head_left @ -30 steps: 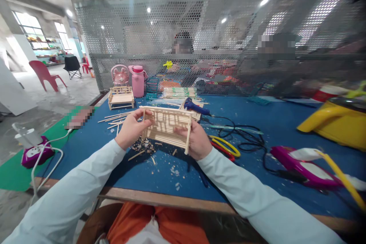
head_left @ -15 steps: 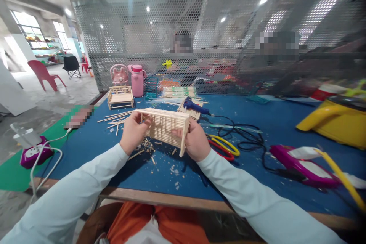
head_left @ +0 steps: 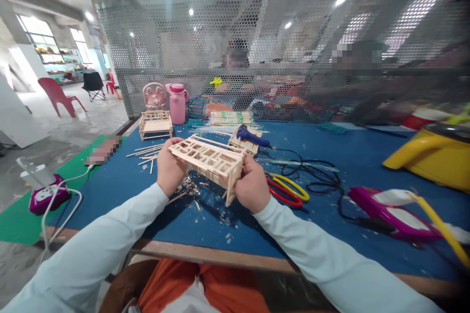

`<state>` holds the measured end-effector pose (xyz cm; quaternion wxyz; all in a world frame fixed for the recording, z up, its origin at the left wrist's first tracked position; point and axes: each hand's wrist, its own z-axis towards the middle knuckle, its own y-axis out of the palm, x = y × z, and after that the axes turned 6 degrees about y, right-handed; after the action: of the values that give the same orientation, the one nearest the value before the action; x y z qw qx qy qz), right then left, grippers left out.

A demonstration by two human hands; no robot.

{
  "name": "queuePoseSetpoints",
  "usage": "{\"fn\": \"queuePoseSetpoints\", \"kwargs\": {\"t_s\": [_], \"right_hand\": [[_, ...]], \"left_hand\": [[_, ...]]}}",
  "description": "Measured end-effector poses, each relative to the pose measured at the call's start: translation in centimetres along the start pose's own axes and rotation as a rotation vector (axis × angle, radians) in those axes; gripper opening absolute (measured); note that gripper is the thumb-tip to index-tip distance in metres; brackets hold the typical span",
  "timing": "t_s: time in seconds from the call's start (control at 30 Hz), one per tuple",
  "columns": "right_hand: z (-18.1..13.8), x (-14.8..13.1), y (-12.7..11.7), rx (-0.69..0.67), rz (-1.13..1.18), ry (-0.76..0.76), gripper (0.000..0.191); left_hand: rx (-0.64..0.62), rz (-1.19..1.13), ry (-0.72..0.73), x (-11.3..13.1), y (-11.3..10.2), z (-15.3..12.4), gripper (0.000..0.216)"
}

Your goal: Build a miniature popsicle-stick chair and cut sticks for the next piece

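Note:
A small bench-like model made of pale wooden sticks (head_left: 209, 159) is held in the air above the blue table (head_left: 352, 156). My left hand (head_left: 169, 170) grips its left end and my right hand (head_left: 251, 187) grips its right end near one leg. The model is tipped so that its lattice back faces up and away from me. Wood scraps and stick offcuts (head_left: 189, 187) lie on the table right under it.
A finished stick bench (head_left: 155, 124), loose sticks (head_left: 147, 150), a pink bottle (head_left: 177, 102), a blue glue gun (head_left: 250, 137) with black cables (head_left: 312, 176), yellow and red bands (head_left: 290, 188), a yellow object (head_left: 433, 156) and a purple tool (head_left: 389, 212). People sit behind a mesh screen (head_left: 257, 49).
Both hands have turned the stick model from standing upright with its back facing me to lying tipped away, its back now facing upward. The hands stayed in the same place.

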<state>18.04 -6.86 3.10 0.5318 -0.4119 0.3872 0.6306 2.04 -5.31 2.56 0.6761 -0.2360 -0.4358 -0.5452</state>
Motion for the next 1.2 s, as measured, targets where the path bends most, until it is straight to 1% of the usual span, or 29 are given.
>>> {"fn": "queuePoseSetpoints", "kwargs": {"t_s": [0.1, 0.17, 0.27, 0.4, 0.7, 0.8, 0.87, 0.93, 1.0, 1.07, 1.13, 1.2], "right_hand": [[-0.1, 0.5, -0.1, 0.008, -0.037, -0.032, 0.040], [-0.3, 0.9, -0.3, 0.022, -0.093, -0.046, 0.033], [-0.6, 1.1, -0.5, 0.045, -0.184, -0.085, 0.030], [-0.9, 1.0, -0.5, 0.069, -0.257, -0.149, 0.029], [-0.5, 1.5, -0.5, 0.045, -0.230, -0.174, 0.029], [-0.3, 1.2, -0.4, 0.023, -0.149, -0.160, 0.030], [-0.1, 0.8, -0.4, 0.007, -0.075, -0.122, 0.035], [0.1, 0.6, -0.5, 0.013, -0.027, -0.050, 0.042], [0.2, 0.5, -0.6, 0.038, 0.006, 0.033, 0.044], [0.3, 0.5, -0.7, 0.054, 0.083, 0.102, 0.043], [0.5, 0.5, -0.8, 0.036, 0.195, 0.188, 0.042], [0.7, 0.4, -0.8, -0.011, 0.296, 0.304, 0.041]], "left_hand": [[0.025, -0.104, -0.074, 0.2, 0.1, 0.1, 0.023], [0.026, -0.078, -0.076, 0.6, 0.1, 0.0, 0.024], [0.032, 0.005, -0.048, 1.2, 0.0, -0.2, 0.026], [0.062, -0.082, -0.085, 1.6, -0.1, -0.3, 0.027], [0.138, -0.043, -0.043, 0.9, 0.1, -0.2, 0.020], [0.126, -0.093, -0.022, 0.8, 0.1, -0.2, 0.021], [0.092, -0.137, 0.008, 0.6, 0.0, -0.1, 0.023], [0.057, -0.168, 0.010, 0.3, -0.1, 0.1, 0.025], [0.010, -0.207, -0.022, 0.0, -0.2, 0.3, 0.023], [-0.058, -0.267, -0.052, -0.2, -0.3, 0.5, 0.021], [-0.142, -0.311, -0.093, -0.1, -0.5, 0.7, 0.021], [-0.230, -0.324, -0.155, 0.0, -0.7, 0.8, 0.019]]}}
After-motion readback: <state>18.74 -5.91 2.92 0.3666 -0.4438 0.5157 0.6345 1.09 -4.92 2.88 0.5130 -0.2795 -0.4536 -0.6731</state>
